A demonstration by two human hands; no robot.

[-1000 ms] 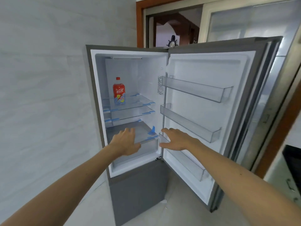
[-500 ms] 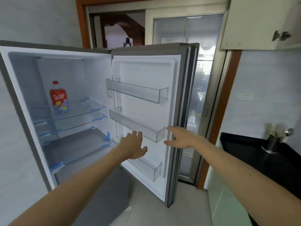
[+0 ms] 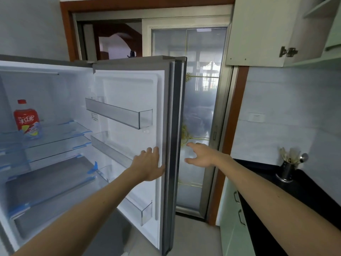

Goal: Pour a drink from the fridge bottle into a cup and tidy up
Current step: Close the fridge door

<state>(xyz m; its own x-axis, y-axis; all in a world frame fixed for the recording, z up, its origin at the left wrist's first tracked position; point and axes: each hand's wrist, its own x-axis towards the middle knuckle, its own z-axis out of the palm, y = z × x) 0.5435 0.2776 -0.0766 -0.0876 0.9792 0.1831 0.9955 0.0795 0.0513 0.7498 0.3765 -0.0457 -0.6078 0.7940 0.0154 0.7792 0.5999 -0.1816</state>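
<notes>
While the fridge door [image 3: 129, 93] stands wide open at centre frame, the left hand [image 3: 149, 164] lies flat against its inner face near the outer edge, gripping nothing. Right of that edge the right hand [image 3: 201, 156] hangs in the air, fingers spread, empty. At far left the red bottle [image 3: 27, 121] stands upright on the upper glass shelf [image 3: 60, 132].

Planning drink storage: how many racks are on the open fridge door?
3: top rack, uppermost; middle rack, its right end behind the left hand; bottom rack, lowest, partly hidden by that arm.
</notes>
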